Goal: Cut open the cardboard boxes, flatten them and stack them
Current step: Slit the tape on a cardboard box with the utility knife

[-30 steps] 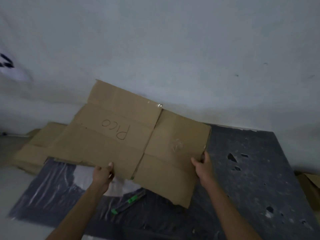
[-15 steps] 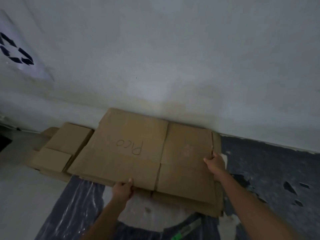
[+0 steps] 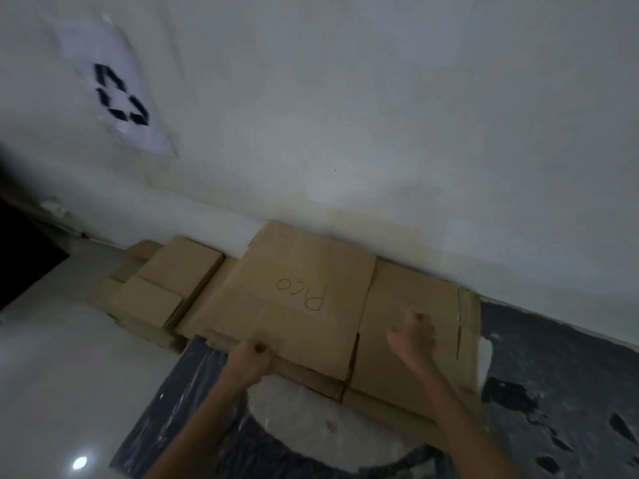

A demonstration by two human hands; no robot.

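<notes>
Cardboard, we judge, light but stiff: left grip (image 3: 252, 359) pinches the flattened sheet (image 3: 294, 316) by its near edge; right grip (image 3: 413, 335) curled, empty.

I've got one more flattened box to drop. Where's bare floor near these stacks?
Free: the pale floor left of the plastic sheet, in front of the small stack; the dark mat right of the Pico cardboard. Crowded: the wall line, filled by both stacks; the left hand grips the near edge.
</notes>
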